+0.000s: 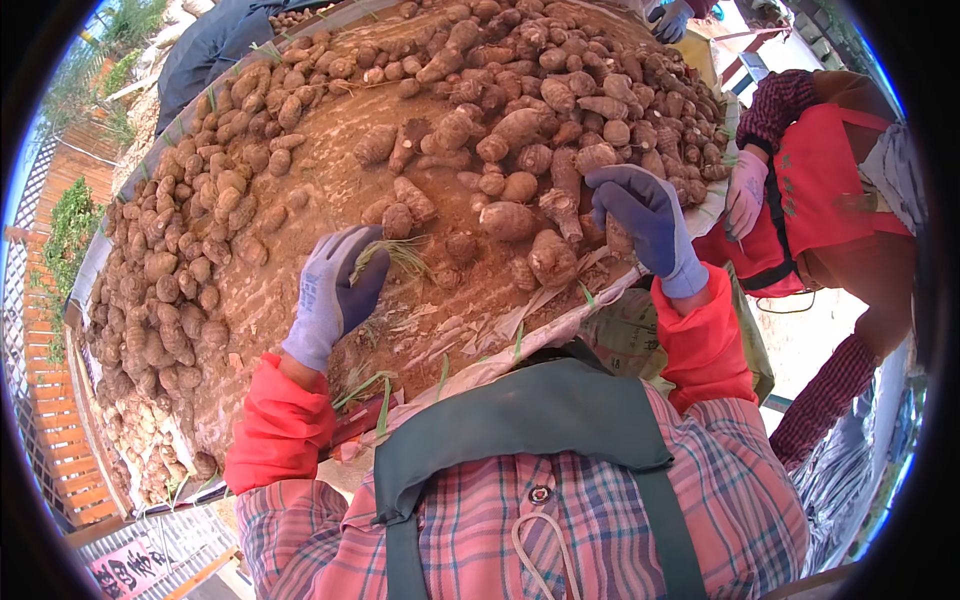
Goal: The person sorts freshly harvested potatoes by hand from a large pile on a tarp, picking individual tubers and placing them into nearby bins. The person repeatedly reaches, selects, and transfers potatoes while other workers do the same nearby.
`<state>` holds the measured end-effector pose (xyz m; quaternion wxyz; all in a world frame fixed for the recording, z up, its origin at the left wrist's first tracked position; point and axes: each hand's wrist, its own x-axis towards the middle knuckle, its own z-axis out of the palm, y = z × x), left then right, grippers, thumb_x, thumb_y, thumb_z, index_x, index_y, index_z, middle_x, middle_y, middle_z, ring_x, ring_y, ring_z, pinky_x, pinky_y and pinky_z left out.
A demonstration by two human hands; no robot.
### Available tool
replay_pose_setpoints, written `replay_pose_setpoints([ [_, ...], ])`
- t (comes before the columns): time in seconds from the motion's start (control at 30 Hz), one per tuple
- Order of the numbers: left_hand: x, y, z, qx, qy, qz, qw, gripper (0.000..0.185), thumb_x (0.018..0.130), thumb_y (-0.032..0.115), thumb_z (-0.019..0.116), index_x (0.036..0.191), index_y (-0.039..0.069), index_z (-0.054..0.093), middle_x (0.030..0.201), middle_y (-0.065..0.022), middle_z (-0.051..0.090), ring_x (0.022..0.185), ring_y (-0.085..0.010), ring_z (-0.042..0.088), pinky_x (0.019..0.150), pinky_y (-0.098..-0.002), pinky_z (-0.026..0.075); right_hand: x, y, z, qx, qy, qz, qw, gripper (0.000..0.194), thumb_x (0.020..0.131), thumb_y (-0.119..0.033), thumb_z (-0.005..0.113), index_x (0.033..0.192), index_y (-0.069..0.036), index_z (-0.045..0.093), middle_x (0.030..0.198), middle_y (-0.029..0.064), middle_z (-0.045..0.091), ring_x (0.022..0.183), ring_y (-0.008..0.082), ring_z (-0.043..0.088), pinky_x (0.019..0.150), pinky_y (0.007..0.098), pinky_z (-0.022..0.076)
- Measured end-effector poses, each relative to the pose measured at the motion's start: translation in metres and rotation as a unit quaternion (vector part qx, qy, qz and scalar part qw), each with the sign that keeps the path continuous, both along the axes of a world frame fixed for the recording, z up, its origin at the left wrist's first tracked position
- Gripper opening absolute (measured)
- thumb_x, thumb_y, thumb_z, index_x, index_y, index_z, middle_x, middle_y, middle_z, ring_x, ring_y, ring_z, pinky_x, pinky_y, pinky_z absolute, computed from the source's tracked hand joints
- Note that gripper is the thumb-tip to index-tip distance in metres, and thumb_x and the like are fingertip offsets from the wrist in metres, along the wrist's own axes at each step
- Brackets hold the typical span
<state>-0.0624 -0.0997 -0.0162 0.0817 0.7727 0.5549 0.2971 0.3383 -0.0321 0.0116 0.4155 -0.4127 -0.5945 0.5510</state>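
Observation:
Brown taro corms (517,131) lie heaped on a large soil-covered table (322,172). My left hand (337,289), in a pale purple glove with a dark palm, is over the near part of the table, fingers curved beside a tuft of dry grass or roots (401,257); whether it touches the tuft is unclear. My right hand (645,217), gloved alike, is at the near right of the heap with its fingers bent. A taro corm (618,236) shows just under its fingers; I cannot tell whether it is gripped. Between my hands lie loose corms, among them a rounded one (553,257).
Smaller corms (169,277) are heaped along the left side. A plastic-covered rim (480,379) runs in front of me. At the right stands a person in a red apron (836,180), a gloved hand near the rim. Another gloved hand (670,19) is at the far edge.

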Motion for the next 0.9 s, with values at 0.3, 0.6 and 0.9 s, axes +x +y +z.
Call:
replay_pose_setpoints([
  [0.3, 0.117, 0.055, -0.031, -0.024, 0.117, -0.122, 0.985, 0.053, 0.087, 0.018, 0.074, 0.137, 0.008, 0.06, 0.133, -0.0168, 0.063, 0.12, -0.0381, 0.061, 0.102, -0.0476, 0.049, 0.001, -0.037, -0.013, -0.013, 0.032, -0.044, 0.998, 0.022, 0.101, -0.011, 0.064, 0.118, 0.001, 0.069, 0.095, -0.0015, 0.066, 0.084, 0.0056, 0.058, 0.074, 0.0222, 0.048],
  [0.6, 0.094, 0.058, 0.007, -0.378, -0.598, -0.17, 0.686, 0.048, 0.1, 0.031, 0.063, 0.141, 0.009, 0.051, 0.114, -0.0114, 0.067, 0.095, -0.023, 0.068, 0.081, -0.0354, 0.056, 0.001, -0.04, -0.008, 0.265, -0.219, -0.086, 0.935, 0.021, 0.092, -0.003, 0.066, 0.112, -0.005, 0.07, 0.096, 0.0089, 0.071, 0.079, 0.0238, 0.067, 0.07, 0.0325, 0.0517],
  [0.9, 0.054, 0.019, 0.01, -0.112, -0.267, -0.21, 0.934, 0.025, 0.108, 0.025, 0.047, 0.102, 0.004, 0.059, 0.09, -0.0087, 0.066, 0.086, -0.02, 0.066, 0.076, -0.0344, 0.054, -0.107, -0.028, -0.02, 0.271, -0.681, 0.209, 0.648, 0.024, 0.091, -0.022, 0.066, 0.11, -0.009, 0.075, 0.111, 0.0134, 0.072, 0.096, 0.0324, 0.074, 0.071, 0.0497, 0.0588],
])
